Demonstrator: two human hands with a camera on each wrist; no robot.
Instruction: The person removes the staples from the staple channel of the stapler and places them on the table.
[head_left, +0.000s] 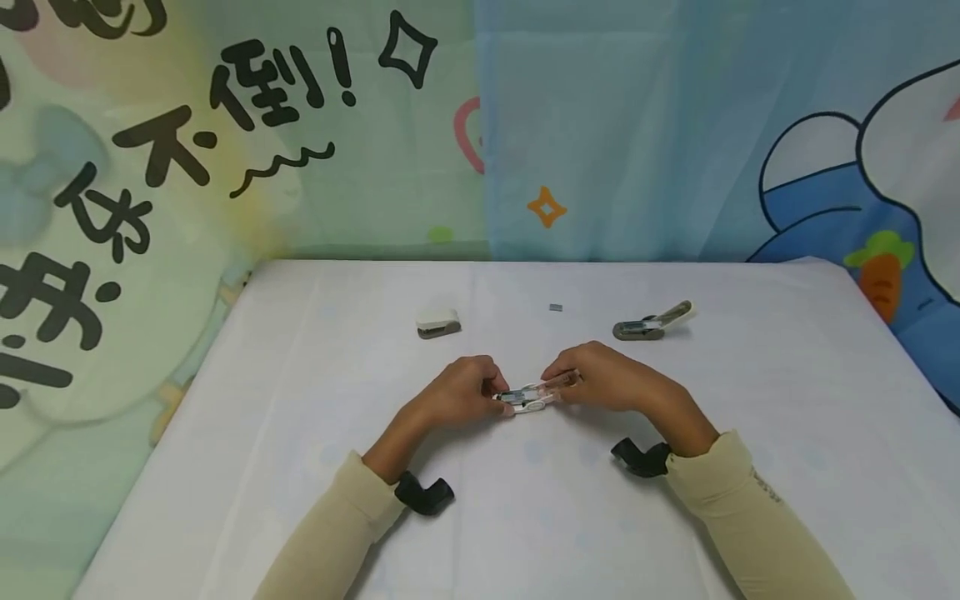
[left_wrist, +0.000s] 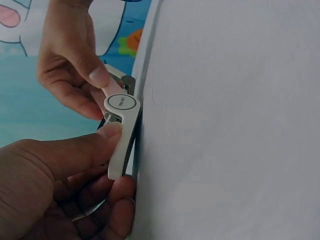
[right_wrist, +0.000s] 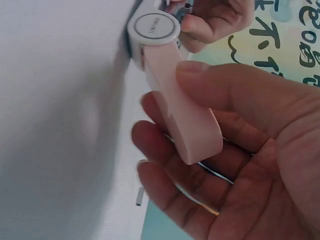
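A pink-and-white stapler (head_left: 531, 397), spread open, is held between both hands above the white table. My left hand (head_left: 459, 390) pinches its white end; in the left wrist view the thumb presses near the pivot on the white arm (left_wrist: 123, 142), with fingers curled beneath. My right hand (head_left: 611, 379) grips the pink arm (right_wrist: 187, 112), thumb on top and fingers below, as the right wrist view shows. A round white pivot cap (right_wrist: 154, 26) joins the two arms. Part of the stapler's inside is hidden by the left fingers.
Behind the hands on the white table (head_left: 525, 517) stand a small white-topped stapler (head_left: 438, 323) at left and an opened stapler (head_left: 651, 323) at right. Between them lies a small grey strip of staples (head_left: 556, 307). A printed curtain (head_left: 600, 125) hangs behind the table.
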